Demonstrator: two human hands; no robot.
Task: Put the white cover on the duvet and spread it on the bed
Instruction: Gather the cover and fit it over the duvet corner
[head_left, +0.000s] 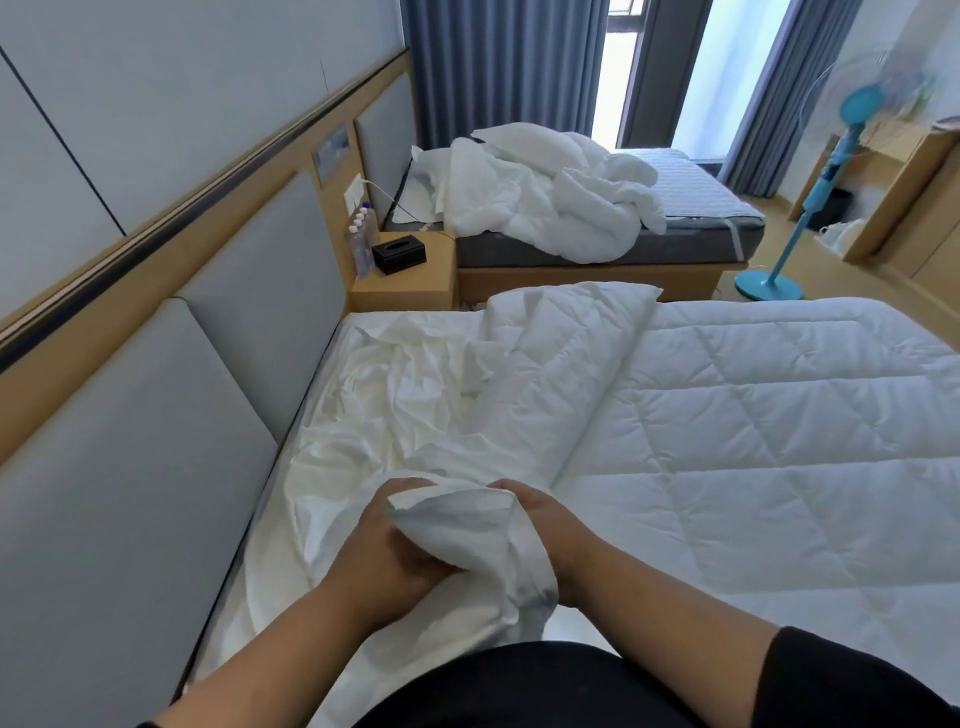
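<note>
both hands, left hand (387, 558) and right hand (540, 512), squeeze a bunch of the thin crinkly white cover (395, 415). the puffy white quilted duvet (753, 426) lies bare on the bed, half folded. covering has hardly started; spreading comes later.

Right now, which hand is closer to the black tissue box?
Left. The left hand sits on the side toward the black tissue box by the headboard; the right hand is farther over, beside the quilted duvet.

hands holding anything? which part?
Both hands, left and right, grip a bunched corner or edge of the white cover nearest the person; the quilted duvet lies unheld.
</note>
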